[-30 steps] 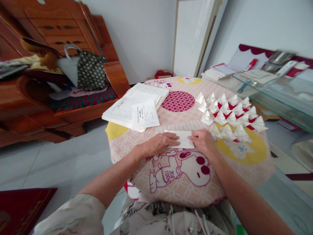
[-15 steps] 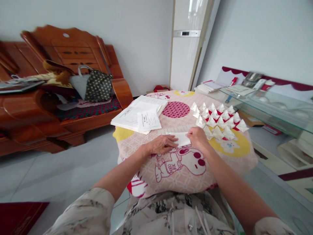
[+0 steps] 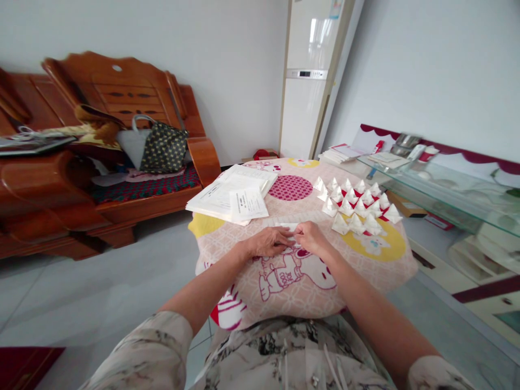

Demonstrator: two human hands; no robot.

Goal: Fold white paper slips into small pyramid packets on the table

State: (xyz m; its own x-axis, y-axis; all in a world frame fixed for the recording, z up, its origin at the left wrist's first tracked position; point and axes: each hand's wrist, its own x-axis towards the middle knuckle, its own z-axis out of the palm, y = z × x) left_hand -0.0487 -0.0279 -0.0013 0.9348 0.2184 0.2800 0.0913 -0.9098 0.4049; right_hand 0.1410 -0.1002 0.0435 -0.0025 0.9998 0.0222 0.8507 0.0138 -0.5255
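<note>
My two hands meet over a piece of white paper (image 3: 289,225) at the near part of a cloth-covered table (image 3: 284,310). The paper lies on the cloth in front of me, just beyond the head of a maroon-outlined cartoon dog (image 3: 280,276), and only a narrow strip of it shows past my fingers. My left hand (image 3: 270,242) rests palm down, fingers close together and slightly bent over the paper; whether they grip or merely press, I cannot tell. My right hand (image 3: 311,236) is drawn in narrow, thumb and fingers pinching the paper just beside my left fingertips. Near my right hand, on the right of the table, pointed white paper shapes (image 3: 359,209) stand in close rows, with red showing between them. Beyond my left hand lies a pile of printed sheets (image 3: 215,192), a smaller printed slip (image 3: 248,204) on its near corner. To the left, a patterned dark bag (image 3: 164,147) sits on a carved wooden bench (image 3: 122,81). At right, a glass shelf (image 3: 455,192) bears metal bowls (image 3: 404,145) and a red-and-white cup (image 3: 428,153). Behind the table rises a tall white unit (image 3: 303,114) with a small dark display.
</note>
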